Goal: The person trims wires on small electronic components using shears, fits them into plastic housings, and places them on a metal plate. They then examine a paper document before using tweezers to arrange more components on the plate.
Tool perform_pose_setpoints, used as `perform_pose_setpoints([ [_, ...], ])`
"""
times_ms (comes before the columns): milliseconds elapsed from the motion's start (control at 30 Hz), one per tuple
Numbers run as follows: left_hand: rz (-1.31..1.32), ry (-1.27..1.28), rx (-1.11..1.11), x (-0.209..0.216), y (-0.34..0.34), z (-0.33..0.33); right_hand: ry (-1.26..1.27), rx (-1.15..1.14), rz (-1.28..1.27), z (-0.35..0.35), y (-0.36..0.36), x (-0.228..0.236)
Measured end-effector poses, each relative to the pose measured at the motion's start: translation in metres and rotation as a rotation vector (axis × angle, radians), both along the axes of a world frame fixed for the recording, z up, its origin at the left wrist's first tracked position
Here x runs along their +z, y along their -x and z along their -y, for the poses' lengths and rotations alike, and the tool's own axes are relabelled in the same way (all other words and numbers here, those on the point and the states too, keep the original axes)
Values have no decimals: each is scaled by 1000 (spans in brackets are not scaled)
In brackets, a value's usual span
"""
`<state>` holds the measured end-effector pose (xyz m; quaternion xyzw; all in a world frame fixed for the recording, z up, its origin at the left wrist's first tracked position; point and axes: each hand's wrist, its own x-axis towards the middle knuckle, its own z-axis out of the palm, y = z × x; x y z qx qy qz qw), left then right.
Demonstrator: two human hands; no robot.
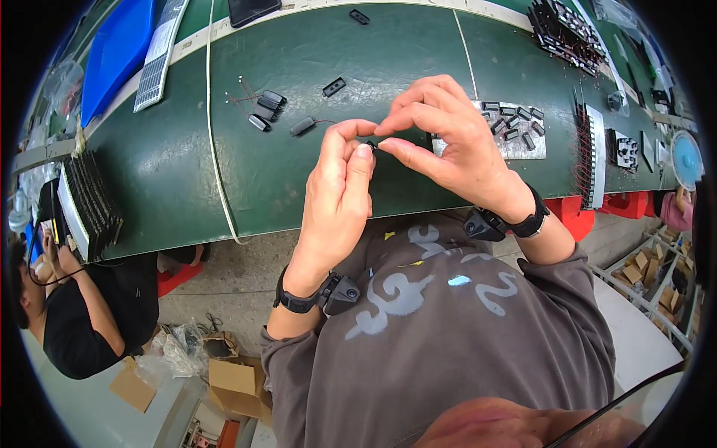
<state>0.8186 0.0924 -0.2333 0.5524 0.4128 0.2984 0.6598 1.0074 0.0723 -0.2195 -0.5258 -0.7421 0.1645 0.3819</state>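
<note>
In front of my chest, my left hand point(336, 190) is closed, its thumb and index finger pinching a small black part point(373, 145). My right hand point(455, 138) comes in from the other side, thumb and index fingertips closed at the same part. Fingertips cover most of it, so its exact kind is hidden. A thin dark wire runs from a dark grey oblong module point(302, 126) on the green table to near my left index finger. Farther left lie several similar modules point(267, 108) with thin wires. A black rectangular housing point(334, 87) rests beyond my left hand.
A metal plate point(532, 149) with several small black pieces lies right of my right hand. Another black housing point(359, 16) is at the far edge. A white cord point(214, 149) crosses the green table point(276, 194). Stacked strips point(88, 201) and a co-worker point(89, 299) are left.
</note>
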Motion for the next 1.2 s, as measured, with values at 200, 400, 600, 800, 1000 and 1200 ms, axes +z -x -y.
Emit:
perform_pose_setpoints([
  [200,-43,-79,-4,-4,2,0,108,7,-32,3,3,-6],
  [400,-83,-126,8,-3,3,-1,81,-1,9,2,6,-8],
  [600,-191,-225,22,0,1,1,105,34,1,2,8,-11],
  [800,-291,-323,10,1,0,-1,140,28,-49,1,9,-13],
  [1000,-125,-144,-24,-15,6,-3,105,1,-25,2,10,-14],
  [1200,73,126,-56,-13,10,-6,99,38,34,1,5,-11],
])
